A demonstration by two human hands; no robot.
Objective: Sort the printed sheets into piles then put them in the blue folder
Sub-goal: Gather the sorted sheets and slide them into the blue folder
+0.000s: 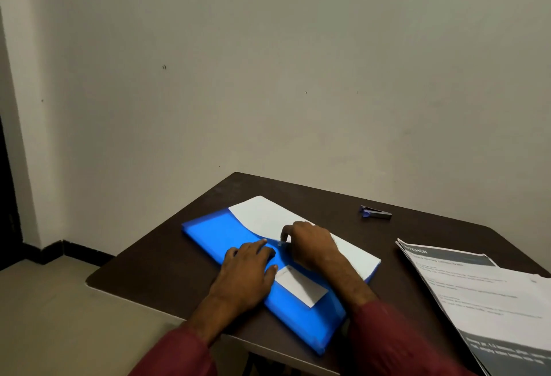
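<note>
Long maroon sleeves [396,340] cover both of the person's forearms.

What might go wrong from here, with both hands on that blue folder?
1. White sheets show beyond the curved front of the blue folder; forcing it shut where the right hand pinches could crease them.
2. The folder's near corner lies close to the table edge; a push from the left hand might slide it off.
3. The printed stack on the right lies outside the folder and may be forgotten.

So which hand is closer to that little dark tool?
Right. The right hand holds the blue folder, left of the dark tool; the left hand presses farther left.
</note>
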